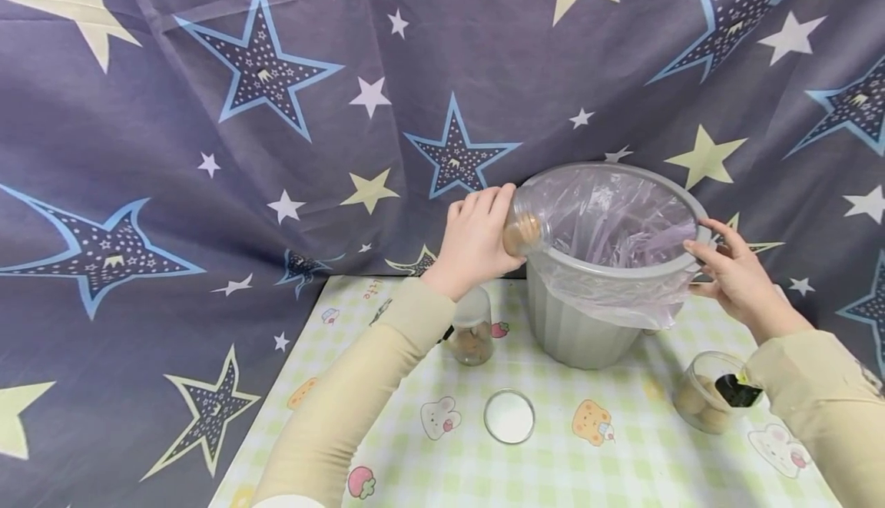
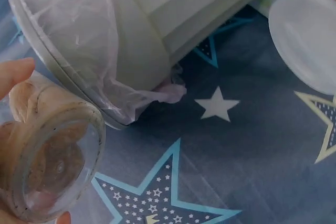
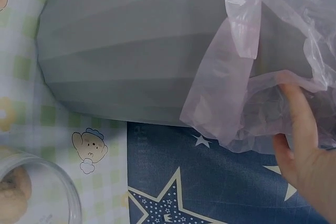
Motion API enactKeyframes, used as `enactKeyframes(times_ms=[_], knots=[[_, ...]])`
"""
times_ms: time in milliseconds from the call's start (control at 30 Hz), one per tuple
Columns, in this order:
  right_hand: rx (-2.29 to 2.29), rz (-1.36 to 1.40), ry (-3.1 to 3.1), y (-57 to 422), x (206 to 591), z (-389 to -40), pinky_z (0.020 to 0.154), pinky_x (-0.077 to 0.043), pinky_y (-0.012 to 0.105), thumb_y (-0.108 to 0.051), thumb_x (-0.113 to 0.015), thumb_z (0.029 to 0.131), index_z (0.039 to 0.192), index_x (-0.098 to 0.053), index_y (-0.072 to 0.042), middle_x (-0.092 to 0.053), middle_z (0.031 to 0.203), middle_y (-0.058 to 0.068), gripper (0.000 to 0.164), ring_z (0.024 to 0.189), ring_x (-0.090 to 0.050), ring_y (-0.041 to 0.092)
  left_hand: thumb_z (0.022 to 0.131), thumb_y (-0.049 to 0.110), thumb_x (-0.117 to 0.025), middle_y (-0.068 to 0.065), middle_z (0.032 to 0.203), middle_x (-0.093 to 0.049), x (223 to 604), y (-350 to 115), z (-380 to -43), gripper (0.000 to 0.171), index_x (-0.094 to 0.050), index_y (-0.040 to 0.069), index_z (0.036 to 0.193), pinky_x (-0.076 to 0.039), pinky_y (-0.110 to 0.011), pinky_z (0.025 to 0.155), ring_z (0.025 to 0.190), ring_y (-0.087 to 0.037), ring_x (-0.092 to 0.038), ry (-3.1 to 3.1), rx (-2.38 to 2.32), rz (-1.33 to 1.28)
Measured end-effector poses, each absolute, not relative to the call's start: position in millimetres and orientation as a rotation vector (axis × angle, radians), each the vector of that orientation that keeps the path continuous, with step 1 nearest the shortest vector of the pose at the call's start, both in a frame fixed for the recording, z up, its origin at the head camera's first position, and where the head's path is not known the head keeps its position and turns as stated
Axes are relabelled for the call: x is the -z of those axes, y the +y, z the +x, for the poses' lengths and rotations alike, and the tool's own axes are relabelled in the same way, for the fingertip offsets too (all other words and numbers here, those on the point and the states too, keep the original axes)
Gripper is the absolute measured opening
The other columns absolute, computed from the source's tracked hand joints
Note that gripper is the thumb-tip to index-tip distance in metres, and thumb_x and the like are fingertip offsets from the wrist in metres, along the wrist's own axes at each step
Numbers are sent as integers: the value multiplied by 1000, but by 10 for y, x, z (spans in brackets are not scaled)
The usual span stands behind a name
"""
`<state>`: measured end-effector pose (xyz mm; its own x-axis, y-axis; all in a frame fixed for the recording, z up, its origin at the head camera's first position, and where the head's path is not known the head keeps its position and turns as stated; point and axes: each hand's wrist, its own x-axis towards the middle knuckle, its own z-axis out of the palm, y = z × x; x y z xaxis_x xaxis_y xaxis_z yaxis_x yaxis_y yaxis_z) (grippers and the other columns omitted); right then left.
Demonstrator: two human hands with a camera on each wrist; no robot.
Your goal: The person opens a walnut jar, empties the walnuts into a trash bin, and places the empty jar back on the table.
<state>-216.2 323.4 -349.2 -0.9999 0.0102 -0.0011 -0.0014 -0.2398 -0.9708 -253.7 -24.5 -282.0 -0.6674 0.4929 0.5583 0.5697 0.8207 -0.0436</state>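
Observation:
In the head view my left hand (image 1: 477, 239) grips a clear jar (image 1: 527, 224), tipped sideways with its mouth over the near left rim of a grey trash bin (image 1: 588, 331). Brown lumps are inside the jar; its round base (image 2: 60, 163) faces the left wrist camera. A thin pinkish plastic liner (image 1: 622, 297) is folded over the bin's rim. My right hand (image 1: 743, 281) holds the rim at the right side, fingers against the liner. What lies at the bottom of the bin is hidden.
A lidded jar (image 1: 472, 339) stands left of the bin, partly behind my left forearm. A round white lid (image 1: 509, 416) lies on the checked tablecloth (image 1: 539, 462). Beside my right sleeve stands an uncovered jar (image 1: 701, 396) of brown lumps. A star-patterned curtain (image 1: 332, 185) hangs behind.

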Motion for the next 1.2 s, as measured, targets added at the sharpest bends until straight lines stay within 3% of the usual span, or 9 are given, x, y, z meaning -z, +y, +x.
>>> enactKeyframes(times_ms=[200, 400, 800, 900, 1033, 1200], knots=[[-2463, -8, -1913, 3224, 3497, -2156, 59, -54, 23, -13, -54, 95, 129, -39, -37, -32, 107, -4, 44, 87, -46, 4, 64, 43, -83, -9, 128, -53, 2826, -198, -2597, 92, -41, 8, 138, -41, -41, 90, 115, -26, -50, -2386, 42, -809], [-2461, 6, -1865, 3245, 3487, -2139, 57, -55, 25, -11, -55, 95, 124, -43, -35, -35, 98, -4, 40, 71, -43, 5, 64, 37, -82, -8, 126, -53, 2837, -128, -2614, 83, -44, 11, 133, -40, -41, 90, 113, -25, -50, -2231, -63, -856], [-2471, 2, -1853, 3273, 3505, -2125, 57, -54, 24, -12, -54, 95, 122, -44, -36, -35, 94, -5, 37, 69, -39, 5, 68, 35, -79, -7, 123, -53, 2814, 24, -2686, 75, -44, 14, 131, -40, -42, 93, 113, -23, -49, -2167, -230, -867], [-2463, 8, -1868, 3247, 3503, -2137, 58, -54, 24, -13, -54, 95, 123, -43, -36, -32, 96, -4, 38, 70, -38, 5, 77, 27, -71, -6, 120, -53, 2812, 39, -2718, 60, -45, 16, 130, -39, -41, 94, 112, -22, -49, -2130, -281, -855], [-2451, 7, -1890, 3218, 3497, -2145, 59, -55, 24, -14, -54, 95, 127, -41, -36, -33, 98, -4, 41, 72, -39, 5, 90, 9, -49, -5, 114, -54, 2802, 52, -2732, 37, -47, 17, 126, -40, -42, 94, 107, -22, -50, -2038, -315, -867], [-2440, -3, -1912, 3205, 3498, -2143, 59, -55, 24, -15, -54, 95, 130, -39, -36, -32, 101, -3, 43, 77, -40, 6, 91, 2, -40, -5, 112, -54, 2811, 62, -2742, 37, -49, 17, 123, -41, -41, 93, 103, -21, -51, -1961, -375, -854]])
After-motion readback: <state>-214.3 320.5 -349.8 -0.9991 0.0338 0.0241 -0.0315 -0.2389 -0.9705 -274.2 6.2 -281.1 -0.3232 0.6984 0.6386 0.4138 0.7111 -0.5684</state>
